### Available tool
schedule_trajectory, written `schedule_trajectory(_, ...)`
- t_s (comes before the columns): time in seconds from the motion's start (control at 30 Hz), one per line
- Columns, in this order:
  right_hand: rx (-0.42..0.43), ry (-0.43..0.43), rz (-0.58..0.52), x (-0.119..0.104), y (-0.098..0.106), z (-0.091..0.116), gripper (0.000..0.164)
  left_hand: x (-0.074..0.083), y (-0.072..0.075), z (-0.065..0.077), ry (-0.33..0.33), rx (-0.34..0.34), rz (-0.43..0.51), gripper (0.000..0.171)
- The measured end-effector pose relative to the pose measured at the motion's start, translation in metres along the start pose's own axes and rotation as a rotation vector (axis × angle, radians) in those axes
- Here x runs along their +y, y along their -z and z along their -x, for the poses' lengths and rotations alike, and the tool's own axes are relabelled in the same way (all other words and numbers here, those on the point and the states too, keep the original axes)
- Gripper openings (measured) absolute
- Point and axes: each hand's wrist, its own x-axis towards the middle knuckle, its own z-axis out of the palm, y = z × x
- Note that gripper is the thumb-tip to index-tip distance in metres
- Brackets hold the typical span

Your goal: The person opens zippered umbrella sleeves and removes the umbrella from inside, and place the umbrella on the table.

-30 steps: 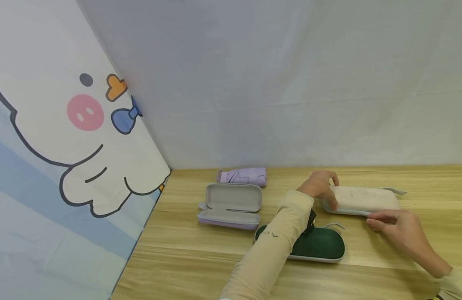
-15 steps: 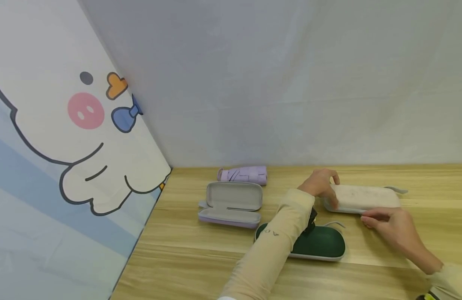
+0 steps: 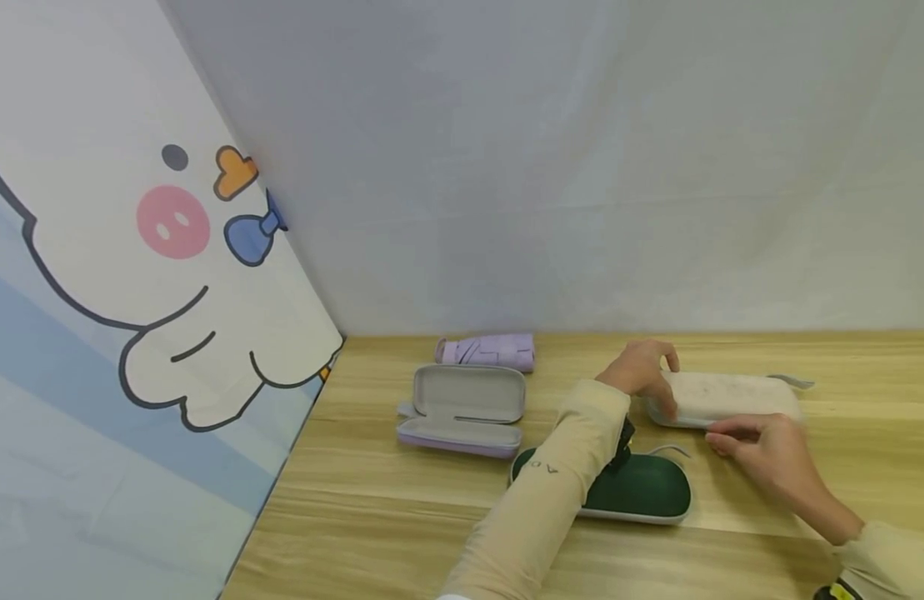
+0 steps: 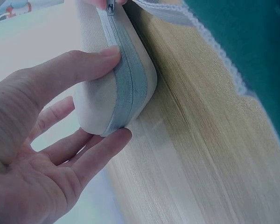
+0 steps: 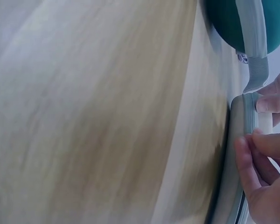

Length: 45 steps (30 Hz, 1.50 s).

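The cream zip-up case [image 3: 731,396] lay on the wooden tabletop [image 3: 342,517], between three and four o'clock from the head view's centre. Your left hand [image 3: 641,373] gripped its nine-o'clock end, partly hiding it. Your right hand [image 3: 769,454] pinched the zipper pull [image 4: 111,7] along the six-o'clock edge; only the left wrist view showed that pull, cut off at the top. At eight o'clock from the case, your left sleeve [image 3: 525,517] covered part of a dark green case [image 3: 649,487]. At nine o'clock, a lilac case [image 3: 467,393] stood open. Dark lettering on your sleeve was too small to read.
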Motion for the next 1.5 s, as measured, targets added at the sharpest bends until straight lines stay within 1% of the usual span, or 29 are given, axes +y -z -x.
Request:
schedule_trajectory(0.3,-0.007,0.036,0.009,-0.007,-0.002,-0.003,0.005,0.001,0.003,0.004,0.001,0.006,0.001,0.054)
schedule_trajectory(0.47,-0.046,0.035,-0.024,-0.011,-0.005,-0.005,0.005,0.002,0.003,0.006,-0.010,0.012,-0.022,0.054)
schedule_trajectory(0.57,-0.080,0.026,-0.031,-0.012,-0.006,-0.005,0.005,0.004,0.003,0.009,-0.025,0.012,-0.055,0.054)
schedule_trajectory(0.73,-0.117,0.017,-0.020,-0.011,-0.002,-0.005,0.003,0.009,0.000,0.015,-0.037,0.011,-0.142,0.056)
schedule_trajectory(0.77,-0.127,0.017,-0.020,-0.010,0.000,-0.005,0.003,0.011,-0.001,0.016,-0.032,0.013,-0.161,0.058)
schedule_trajectory(0.87,-0.164,0.013,-0.017,-0.008,0.006,-0.006,0.004,0.015,-0.004,0.019,0.014,0.004,-0.205,0.066)
schedule_trajectory(0.97,-0.206,0.006,0.006,-0.006,0.012,-0.007,0.005,0.018,-0.005,0.023,0.044,-0.013,-0.225,0.075)
schedule_trajectory(1.03,-0.224,0.007,0.017,-0.004,0.016,-0.008,0.004,0.020,-0.005,0.025,0.052,-0.027,-0.227,0.077)
schedule_trajectory(1.17,-0.246,0.024,0.016,-0.002,0.020,-0.009,0.004,0.024,-0.003,0.029,0.049,-0.042,-0.242,0.070)
schedule_trajectory(1.3,-0.269,0.029,0.054,-0.002,0.026,-0.011,0.007,0.028,0.000,0.032,0.029,-0.060,-0.274,0.062)
schedule_trajectory(1.4,-0.291,0.031,0.087,-0.002,0.031,-0.012,0.008,0.031,0.001,0.034,0.023,-0.086,-0.298,0.061)
schedule_trajectory(1.5,-0.309,0.033,0.102,0.001,0.036,-0.012,0.008,0.034,0.001,0.035,0.024,-0.128,-0.302,0.056)
